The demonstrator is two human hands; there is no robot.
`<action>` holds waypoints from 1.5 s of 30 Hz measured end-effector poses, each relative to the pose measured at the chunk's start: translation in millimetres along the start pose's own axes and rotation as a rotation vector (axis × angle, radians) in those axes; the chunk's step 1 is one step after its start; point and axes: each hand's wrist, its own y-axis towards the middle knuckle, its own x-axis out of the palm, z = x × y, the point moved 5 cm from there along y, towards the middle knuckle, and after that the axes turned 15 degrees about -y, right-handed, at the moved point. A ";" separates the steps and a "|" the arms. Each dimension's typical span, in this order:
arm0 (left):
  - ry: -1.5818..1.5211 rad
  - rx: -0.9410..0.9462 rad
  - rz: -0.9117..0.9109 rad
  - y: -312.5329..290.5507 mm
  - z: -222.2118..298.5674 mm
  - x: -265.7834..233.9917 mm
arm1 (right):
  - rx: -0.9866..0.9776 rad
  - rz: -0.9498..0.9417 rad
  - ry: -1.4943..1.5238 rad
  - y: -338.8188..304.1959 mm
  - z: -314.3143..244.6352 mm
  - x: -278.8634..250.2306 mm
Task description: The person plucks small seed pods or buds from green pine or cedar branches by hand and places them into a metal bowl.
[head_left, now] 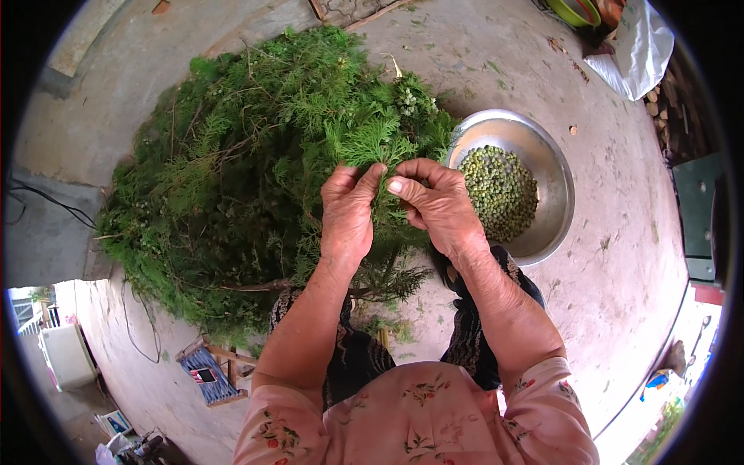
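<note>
Both hands meet in front of me over a big heap of green conifer branches [232, 155]. My left hand [349, 205] pinches a flat, feathery conifer sprig [376, 143] between thumb and fingers. Close beside it, my right hand [438, 201] has its thumb and forefinger pressed together at the sprig's stem; whether a cone sits between them is hidden. To the right of that hand stands a wide metal bowl [554, 221], partly filled with small round green cones [500, 190]. A cluster of pale cones [411, 101] shows on a branch beyond my hands.
A small stool with a blue woven seat [213, 380] stands at lower left, a phone [204, 375] on it. Black cables [58, 198] run along the left. At the far right are a white sack [643, 50], a green basin [573, 12] and stacked firewood [674, 116].
</note>
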 end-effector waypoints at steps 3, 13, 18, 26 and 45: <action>0.023 0.057 -0.017 -2.5 2.1 9.7 | 0.025 0.038 -0.016 0.9 3.8 1.6; -0.153 -0.148 0.086 2.6 -1.2 -8.6 | 0.082 -0.204 0.443 8.7 21.1 -1.6; -0.337 -0.236 -0.051 13.3 14.3 -15.1 | 0.022 0.010 0.315 12.7 12.3 -44.5; -0.293 -0.188 0.055 14.5 42.1 -30.4 | -0.050 0.563 -0.414 -1.2 41.3 -188.8; -0.246 0.044 -0.088 11.1 51.7 -11.1 | -0.106 -0.119 -0.737 20.7 68.4 -36.5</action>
